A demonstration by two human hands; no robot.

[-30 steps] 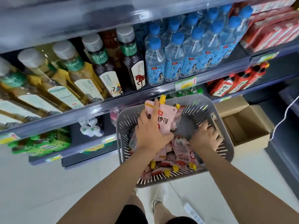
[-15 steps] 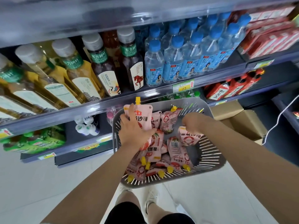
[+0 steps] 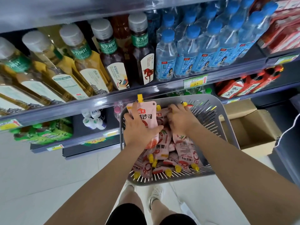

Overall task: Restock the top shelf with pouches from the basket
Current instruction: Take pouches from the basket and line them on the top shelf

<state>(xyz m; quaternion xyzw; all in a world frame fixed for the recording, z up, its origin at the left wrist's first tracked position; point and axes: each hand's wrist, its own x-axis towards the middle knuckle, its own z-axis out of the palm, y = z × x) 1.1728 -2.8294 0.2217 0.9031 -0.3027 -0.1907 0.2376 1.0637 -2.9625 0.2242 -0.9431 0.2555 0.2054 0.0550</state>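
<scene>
Your left hand grips a pink spouted pouch, long axis pointing away from you, yellow cap leading, label showing 天 and 沙司. Your right hand, just beside it over the grey basket, curls onto a second pouch; I cannot tell whether it has a grip. The target is probably the shelf edge above and beyond both hands, over the 东方树叶 tea bottles.

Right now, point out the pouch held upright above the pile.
The pink pouch gripped by the left hand, its yellow spout pointing up; the others lie lower, heaped in the basket.
</scene>
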